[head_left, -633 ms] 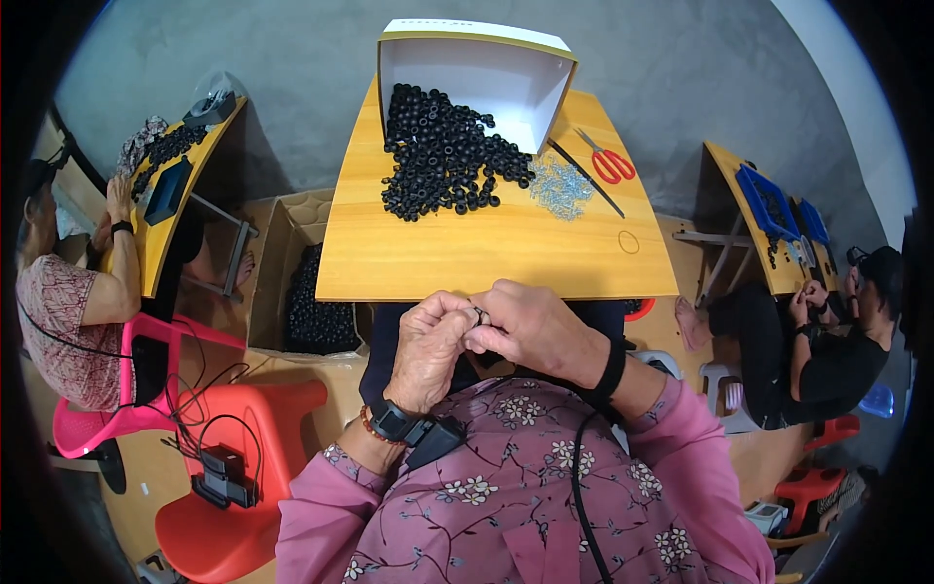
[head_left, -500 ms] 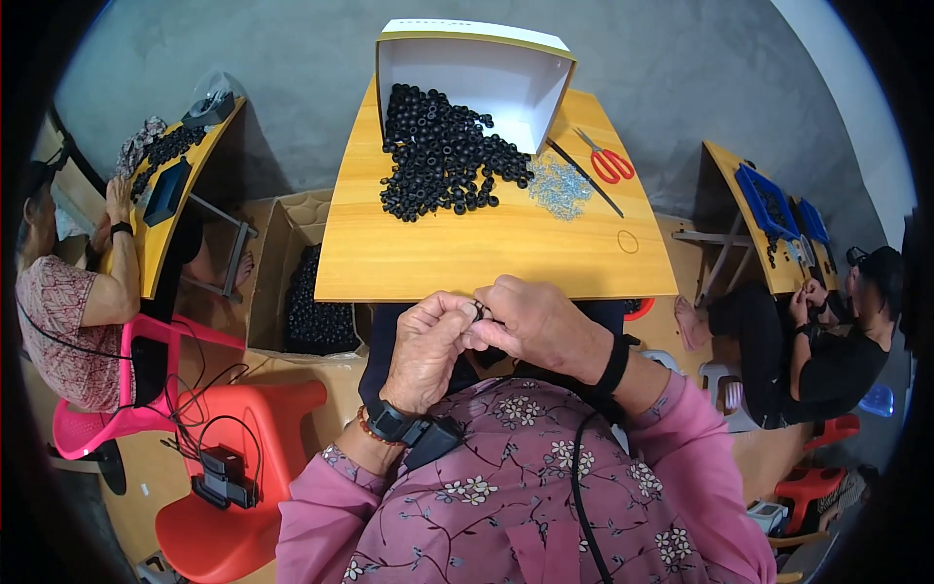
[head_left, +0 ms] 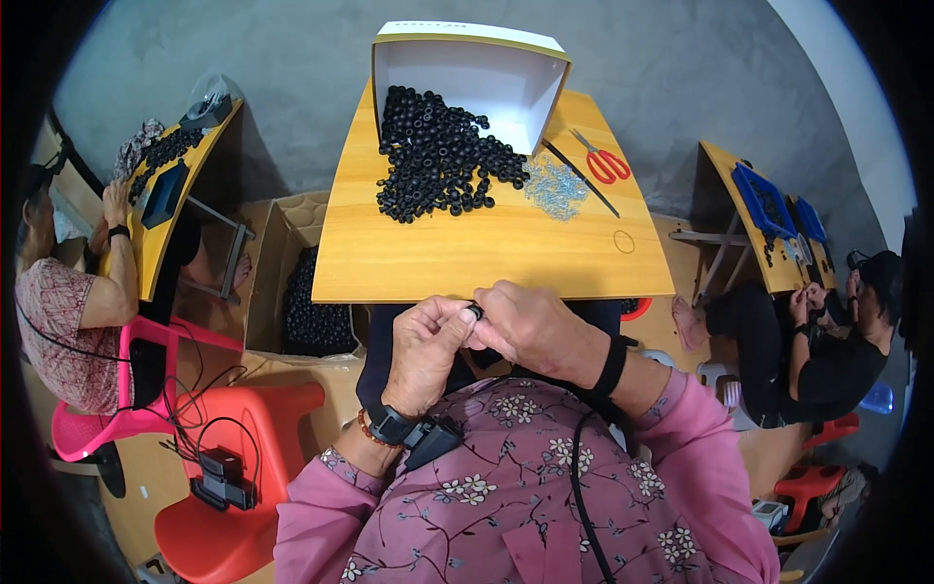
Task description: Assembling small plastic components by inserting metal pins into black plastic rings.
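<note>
Just past the near edge of the wooden table [head_left: 409, 268], my two hands meet over my lap. Thumb and fingers of my left hand [head_left: 426, 348] are closed on a small round black part [head_left: 476, 311]. My right hand [head_left: 545, 329] presses its fingers against the same part from the other side; its fingertips are partly hidden, and I cannot tell whether they hold anything else. On the table lies a heap of similar black parts [head_left: 438, 161], spilling from a tipped white box [head_left: 467, 63]. To its right is a pile of small shiny metal pieces [head_left: 556, 190].
Red-handled scissors [head_left: 605, 165], a thin black stick [head_left: 584, 177] and a loose ring [head_left: 624, 241] lie at the table's right. A carton [head_left: 263, 292] of black parts stands left, near a red chair [head_left: 229, 496]. People work at side tables left and right.
The black part shows more clearly between my fingers now, and my hands have shifted slightly against each other. The table and its things appear a little farther left in view.
</note>
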### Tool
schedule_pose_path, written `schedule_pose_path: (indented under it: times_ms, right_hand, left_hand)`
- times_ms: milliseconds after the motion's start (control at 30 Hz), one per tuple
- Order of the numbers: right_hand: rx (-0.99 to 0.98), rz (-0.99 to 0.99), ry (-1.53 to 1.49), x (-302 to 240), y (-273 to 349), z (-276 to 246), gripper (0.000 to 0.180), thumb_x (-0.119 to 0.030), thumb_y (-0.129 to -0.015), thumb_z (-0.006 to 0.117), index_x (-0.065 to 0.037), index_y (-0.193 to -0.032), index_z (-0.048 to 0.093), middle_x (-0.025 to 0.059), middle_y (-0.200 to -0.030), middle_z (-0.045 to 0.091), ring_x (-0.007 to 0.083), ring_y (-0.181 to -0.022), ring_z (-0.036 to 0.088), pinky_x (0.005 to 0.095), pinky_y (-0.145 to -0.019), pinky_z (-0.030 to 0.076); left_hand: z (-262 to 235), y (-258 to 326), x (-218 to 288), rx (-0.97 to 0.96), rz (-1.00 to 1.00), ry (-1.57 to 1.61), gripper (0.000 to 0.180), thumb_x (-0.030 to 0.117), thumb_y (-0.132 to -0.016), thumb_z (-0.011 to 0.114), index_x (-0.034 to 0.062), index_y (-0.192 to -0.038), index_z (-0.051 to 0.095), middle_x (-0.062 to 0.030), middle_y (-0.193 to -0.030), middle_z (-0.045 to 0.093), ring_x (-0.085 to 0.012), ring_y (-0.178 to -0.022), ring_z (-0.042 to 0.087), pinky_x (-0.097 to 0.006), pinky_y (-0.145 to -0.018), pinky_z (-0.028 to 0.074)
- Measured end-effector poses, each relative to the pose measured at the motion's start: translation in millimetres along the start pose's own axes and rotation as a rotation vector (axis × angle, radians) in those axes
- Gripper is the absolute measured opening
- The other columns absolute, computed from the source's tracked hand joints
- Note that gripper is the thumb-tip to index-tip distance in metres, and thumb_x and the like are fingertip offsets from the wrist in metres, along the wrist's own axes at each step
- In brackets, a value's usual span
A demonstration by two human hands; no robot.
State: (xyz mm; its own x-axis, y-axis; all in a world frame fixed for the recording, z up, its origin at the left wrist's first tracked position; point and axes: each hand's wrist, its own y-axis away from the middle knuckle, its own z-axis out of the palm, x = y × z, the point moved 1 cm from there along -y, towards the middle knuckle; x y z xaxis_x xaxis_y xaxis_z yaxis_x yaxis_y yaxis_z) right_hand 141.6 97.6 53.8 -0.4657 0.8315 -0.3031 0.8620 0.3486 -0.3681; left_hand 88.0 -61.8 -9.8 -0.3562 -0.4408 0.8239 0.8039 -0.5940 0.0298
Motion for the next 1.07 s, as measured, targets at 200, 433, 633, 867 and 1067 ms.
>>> schedule_pose_path:
  times_ms: [200,433,633,867,1067]
  right_hand:
    - [-0.015,-0.052,-0.056,1.7,1.8,2.5,0.022,-0.017,-0.088,0.067,0.0,-0.094,0.054,0.015,-0.081,0.054,0.0336,-0.071,0.061,0.0421,-0.061,0.05]
    - [0.019,-0.066,-0.048,-0.7,4.7,4.4,0.027,-0.011,-0.082,0.072,0.003,-0.101,0.058,0.0145,-0.081,0.058,0.0325,-0.073,0.062,0.0405,-0.063,0.05]
    - [-0.055,0.196,-0.325,0.3,-3.9,2.7,0.024,-0.015,-0.087,0.064,0.0,-0.105,0.059,0.0165,-0.087,0.064,0.0337,-0.081,0.064,0.0412,-0.069,0.051]
    - [-0.041,0.216,-0.354,-0.7,-10.1,2.5,0.023,-0.018,-0.088,0.063,-0.002,-0.104,0.059,0.0175,-0.09,0.064,0.0371,-0.086,0.064,0.0441,-0.073,0.05]
    - [-0.104,0.183,-0.332,2.7,-14.5,2.4,0.026,-0.021,-0.09,0.062,-0.003,-0.108,0.06,0.0185,-0.091,0.066,0.0375,-0.088,0.064,0.0447,-0.074,0.05]
  left_hand:
    - [4.4,3.9,5.8,0.031,0.064,-0.21,0.01,0.003,-0.096,0.061,-0.0053,-0.099,0.065,-0.0058,-0.083,0.068,-0.0095,-0.072,0.063,-0.023,-0.067,0.053]
    - [4.5,4.3,11.0,-0.015,0.041,-0.275,0.01,0.004,-0.096,0.061,-0.0053,-0.095,0.065,-0.007,-0.081,0.068,-0.0101,-0.069,0.063,-0.023,-0.066,0.052]
    - [4.3,-0.6,12.3,-0.016,0.006,-0.121,0.012,0.007,-0.097,0.059,-0.0044,-0.095,0.062,-0.0074,-0.081,0.068,-0.0109,-0.068,0.063,-0.024,-0.066,0.053]
    - [2.8,-1.0,9.2,0.047,0.03,-0.12,0.009,0.005,-0.097,0.057,-0.003,-0.094,0.061,-0.0075,-0.083,0.068,-0.0101,-0.07,0.062,-0.023,-0.068,0.052]
    - [2.0,-0.3,9.7,0.069,0.04,-0.101,0.011,0.008,-0.097,0.059,-0.0025,-0.095,0.061,-0.0092,-0.084,0.069,-0.0104,-0.071,0.062,-0.024,-0.07,0.052]
